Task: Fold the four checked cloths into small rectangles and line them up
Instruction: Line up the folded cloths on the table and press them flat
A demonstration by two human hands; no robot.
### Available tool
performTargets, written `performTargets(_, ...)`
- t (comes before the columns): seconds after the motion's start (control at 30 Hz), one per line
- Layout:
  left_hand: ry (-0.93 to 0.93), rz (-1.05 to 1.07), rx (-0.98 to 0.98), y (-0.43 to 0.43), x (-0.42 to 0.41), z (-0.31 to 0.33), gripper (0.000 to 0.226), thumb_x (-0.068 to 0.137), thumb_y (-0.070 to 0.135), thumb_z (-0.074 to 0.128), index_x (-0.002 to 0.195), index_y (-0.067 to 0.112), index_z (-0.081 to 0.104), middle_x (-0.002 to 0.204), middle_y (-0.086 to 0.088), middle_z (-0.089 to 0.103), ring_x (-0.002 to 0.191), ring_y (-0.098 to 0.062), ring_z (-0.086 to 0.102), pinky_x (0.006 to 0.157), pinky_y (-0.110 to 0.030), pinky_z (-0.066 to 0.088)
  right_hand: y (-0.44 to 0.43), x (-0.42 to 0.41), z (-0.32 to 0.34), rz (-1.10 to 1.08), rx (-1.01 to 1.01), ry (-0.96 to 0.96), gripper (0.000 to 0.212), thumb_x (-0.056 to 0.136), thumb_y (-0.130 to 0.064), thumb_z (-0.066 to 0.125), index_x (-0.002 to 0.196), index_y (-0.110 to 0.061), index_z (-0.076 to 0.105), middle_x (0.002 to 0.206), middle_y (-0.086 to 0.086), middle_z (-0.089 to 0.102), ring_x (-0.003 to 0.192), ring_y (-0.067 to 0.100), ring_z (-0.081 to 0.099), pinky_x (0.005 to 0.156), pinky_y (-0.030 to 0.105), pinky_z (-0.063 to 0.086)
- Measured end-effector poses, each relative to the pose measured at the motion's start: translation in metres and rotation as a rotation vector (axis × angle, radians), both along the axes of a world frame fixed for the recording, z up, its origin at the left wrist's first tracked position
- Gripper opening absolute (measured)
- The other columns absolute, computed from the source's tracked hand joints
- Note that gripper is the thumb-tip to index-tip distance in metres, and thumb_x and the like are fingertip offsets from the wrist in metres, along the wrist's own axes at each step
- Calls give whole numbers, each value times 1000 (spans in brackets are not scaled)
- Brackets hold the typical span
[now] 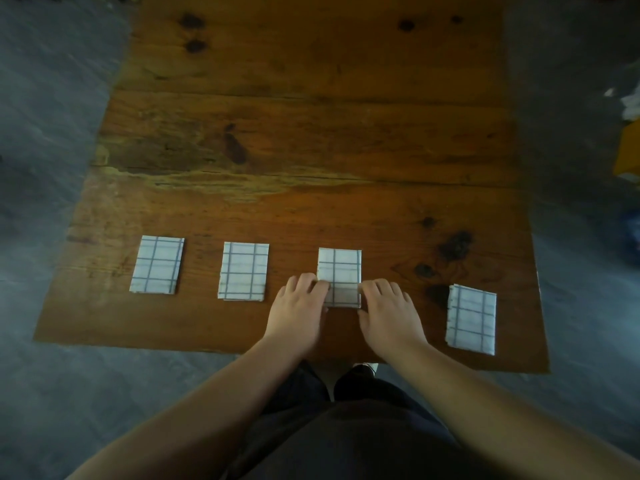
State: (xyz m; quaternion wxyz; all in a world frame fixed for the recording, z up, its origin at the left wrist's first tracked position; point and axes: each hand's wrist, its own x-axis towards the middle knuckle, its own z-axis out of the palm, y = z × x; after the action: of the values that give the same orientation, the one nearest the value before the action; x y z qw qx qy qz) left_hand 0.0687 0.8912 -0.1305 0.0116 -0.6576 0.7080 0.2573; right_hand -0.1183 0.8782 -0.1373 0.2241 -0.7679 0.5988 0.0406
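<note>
Four white cloths with blue checks lie folded into small rectangles on the wooden table [311,133]. The first cloth [157,265] is at the left, the second cloth [243,270] beside it. The third cloth [339,268] lies right of centre. My left hand [298,306] touches its lower left edge with bent fingers, and my right hand [389,310] touches its lower right edge the same way. The fourth cloth [471,318] sits further right, lower than the others and slightly turned.
The table's near edge [207,348] runs just in front of my hands. Grey floor surrounds the table. A yellow object [628,150] and some white stuff [630,105] lie at the far right, off the table.
</note>
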Motion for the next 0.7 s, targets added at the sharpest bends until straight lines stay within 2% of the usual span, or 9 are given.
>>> performTargets(0.17, 61, -33, -10, 1, -46, 12, 50, 100, 20, 57, 147, 25, 40, 147, 2, 42, 135, -20, 37, 111, -36, 36, 6, -39, 11, -55, -37, -13, 34, 96, -34, 54, 129, -29, 47, 130, -8, 51, 120, 14, 48, 104, 36, 43)
performTargets(0.33, 77, -127, 6, 2, -113, 11, 54, 101, 22, 57, 150, 21, 36, 150, -1, 41, 136, -23, 39, 111, -38, 38, 17, -106, 19, -132, -47, -28, 25, 95, -31, 51, 120, -31, 48, 121, -9, 50, 112, 13, 48, 98, 35, 44)
performTargets(0.53, 121, -238, 40, 6, -175, 8, 48, 102, 30, 52, 148, 27, 37, 148, 3, 41, 135, -21, 38, 112, -38, 34, 40, -179, 21, -277, 18, 63, 44, 87, -28, 59, 128, -30, 44, 126, -6, 48, 114, 14, 45, 100, 34, 43)
performTargets(0.63, 124, -297, 61, 9, -191, 6, 48, 100, 34, 56, 145, 30, 38, 144, 4, 43, 133, -20, 39, 110, -38, 36, 53, -198, 17, -347, 91, 85, 57, 85, -31, 63, 135, -32, 37, 129, -4, 44, 119, 16, 43, 103, 35, 41)
performTargets(0.7, 114, -316, 86, 10, -196, 3, 51, 98, 35, 60, 144, 30, 37, 143, 4, 43, 132, -19, 40, 110, -37, 38, 58, -204, 13, -339, 120, 82, 58, 84, -30, 63, 136, -31, 36, 129, -3, 44, 119, 17, 43, 104, 35, 41)
